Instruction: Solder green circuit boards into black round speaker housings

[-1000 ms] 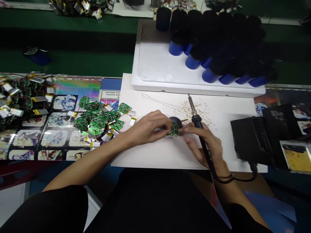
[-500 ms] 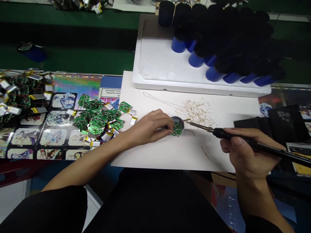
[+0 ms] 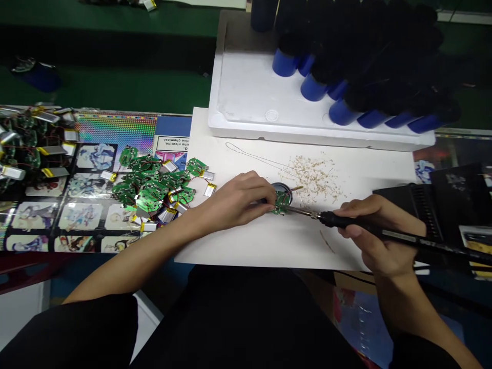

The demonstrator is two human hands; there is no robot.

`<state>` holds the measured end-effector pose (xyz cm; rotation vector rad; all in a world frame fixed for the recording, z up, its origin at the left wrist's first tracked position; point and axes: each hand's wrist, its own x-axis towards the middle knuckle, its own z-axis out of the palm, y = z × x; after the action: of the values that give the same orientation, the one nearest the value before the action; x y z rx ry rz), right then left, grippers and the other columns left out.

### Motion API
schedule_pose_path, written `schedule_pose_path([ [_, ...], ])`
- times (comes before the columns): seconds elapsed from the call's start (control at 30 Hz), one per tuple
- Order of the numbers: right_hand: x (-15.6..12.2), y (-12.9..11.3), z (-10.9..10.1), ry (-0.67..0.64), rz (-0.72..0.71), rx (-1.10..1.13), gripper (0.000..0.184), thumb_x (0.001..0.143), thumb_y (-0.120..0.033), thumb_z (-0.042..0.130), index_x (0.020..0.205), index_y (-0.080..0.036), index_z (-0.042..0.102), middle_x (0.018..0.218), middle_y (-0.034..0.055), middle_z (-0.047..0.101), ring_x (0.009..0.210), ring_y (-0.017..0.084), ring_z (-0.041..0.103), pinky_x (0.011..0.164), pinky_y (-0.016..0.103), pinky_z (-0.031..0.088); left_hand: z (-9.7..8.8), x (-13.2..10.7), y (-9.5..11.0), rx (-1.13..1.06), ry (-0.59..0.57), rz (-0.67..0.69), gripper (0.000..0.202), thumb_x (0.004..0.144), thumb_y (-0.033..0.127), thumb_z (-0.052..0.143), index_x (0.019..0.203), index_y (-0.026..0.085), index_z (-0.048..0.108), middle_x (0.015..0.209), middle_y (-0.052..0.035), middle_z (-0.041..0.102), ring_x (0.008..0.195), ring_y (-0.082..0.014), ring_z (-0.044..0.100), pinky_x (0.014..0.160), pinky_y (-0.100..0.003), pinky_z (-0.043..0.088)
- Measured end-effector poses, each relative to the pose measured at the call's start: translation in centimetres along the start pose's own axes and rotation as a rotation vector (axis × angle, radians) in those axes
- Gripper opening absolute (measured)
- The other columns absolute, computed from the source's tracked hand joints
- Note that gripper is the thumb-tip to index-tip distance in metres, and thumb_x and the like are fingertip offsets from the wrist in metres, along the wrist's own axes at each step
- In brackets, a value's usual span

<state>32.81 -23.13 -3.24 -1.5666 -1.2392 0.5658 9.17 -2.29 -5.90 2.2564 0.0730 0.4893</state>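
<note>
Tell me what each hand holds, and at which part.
Left hand: circuit board, at its edge. Right hand: soldering iron, by its handle.

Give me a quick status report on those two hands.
Left hand pinching green board against round black disc. Right hand gripping soldering iron, tip at board. Loose boards beside left wrist.

an electronics assembly workshop: a factory-style bench with green matting (image 3: 115,95), heaps of green circuit boards (image 3: 151,187) wired to small pouch batteries (image 3: 209,190), a soldering iron (image 3: 357,225) beside its black soldering station (image 3: 421,205), and a white foam tray (image 3: 246,92) crowded with blue-and-black cylinders (image 3: 313,88).
</note>
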Motion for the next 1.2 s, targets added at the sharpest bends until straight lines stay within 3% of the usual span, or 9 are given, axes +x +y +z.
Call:
schedule_pose_path([
  [0.37, 1.3, -0.6, 0.9, -0.119, -0.137, 0.045, 0.011, 0.096, -0.030, 0.074, 0.106, -0.029, 0.079, 0.078, 0.0048, 0.073, 0.066, 0.022, 0.067, 0.054, 0.038, 0.049, 0.0, 0.0, 0.0, 0.008, -0.007, 0.003, 0.012, 0.108, 0.024, 0.062, 0.104, 0.018, 0.072, 0.110, -0.0081, 0.078, 0.105, -0.0210, 0.068, 0.097, -0.036, 0.052],
  [0.73, 1.7, -0.7, 1.0, -0.122, -0.125, 0.022, 0.008, 0.094, -0.036, 0.076, 0.100, -0.032, 0.079, 0.070, 0.0042, 0.072, 0.058, 0.024, 0.065, 0.046, 0.039, 0.047, -0.1, 0.0, 0.1, 0.013, -0.018, -0.021, 0.014, 0.108, 0.025, 0.061, 0.103, 0.019, 0.072, 0.110, -0.0087, 0.078, 0.106, -0.0216, 0.068, 0.098, -0.036, 0.052],
  [1.2, 2.0, -0.9, 0.7, -0.114, -0.141, -0.017, 0.010, 0.092, -0.033, 0.077, 0.101, -0.030, 0.082, 0.072, 0.0037, 0.075, 0.057, 0.022, 0.068, 0.045, 0.037, 0.048, -0.1, 0.1, 0.1, 0.025, -0.017, -0.014, 0.013, 0.108, 0.024, 0.061, 0.104, 0.018, 0.072, 0.110, -0.0082, 0.078, 0.105, -0.0215, 0.068, 0.097, -0.036, 0.052],
])
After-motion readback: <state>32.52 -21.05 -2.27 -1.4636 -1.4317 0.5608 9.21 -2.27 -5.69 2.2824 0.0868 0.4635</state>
